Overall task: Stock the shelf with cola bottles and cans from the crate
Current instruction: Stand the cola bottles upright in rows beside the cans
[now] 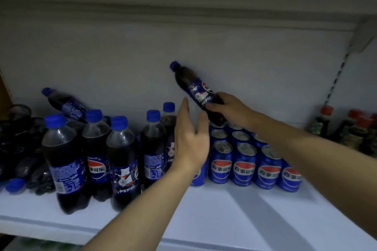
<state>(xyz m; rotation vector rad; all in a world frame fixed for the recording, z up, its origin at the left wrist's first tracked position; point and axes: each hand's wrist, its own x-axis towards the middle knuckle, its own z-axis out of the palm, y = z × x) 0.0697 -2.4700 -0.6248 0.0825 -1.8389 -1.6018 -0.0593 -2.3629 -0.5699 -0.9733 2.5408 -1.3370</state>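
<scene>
Spanning the view, white shelf (pixel 234 210); upright cola bottles (pixel 120 161) at left, cola cans (pixel 244 163) in rows at right. Right hand (pixel 230 108) grips one tilted cola bottle (pixel 195 91) by its lower body above the cans. Left hand (pixel 189 140) held wide, fingers straight, between bottles and cans.

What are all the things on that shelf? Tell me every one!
Standing cola bottles: five, dark with blue caps, left of middle.
Tilted cola bottle: one, leaning behind them.
Held cola bottle: one, tilted, above the cans.
Cola cans: blue, several rows, right of middle; count unclear.
Lying bottles: dark, far left; count unclear.
Red-capped bottles: far right, blurred.
Shelf: one, white.
Left hand: open, before the bottles.
Right hand: grips the held bottle.
</scene>
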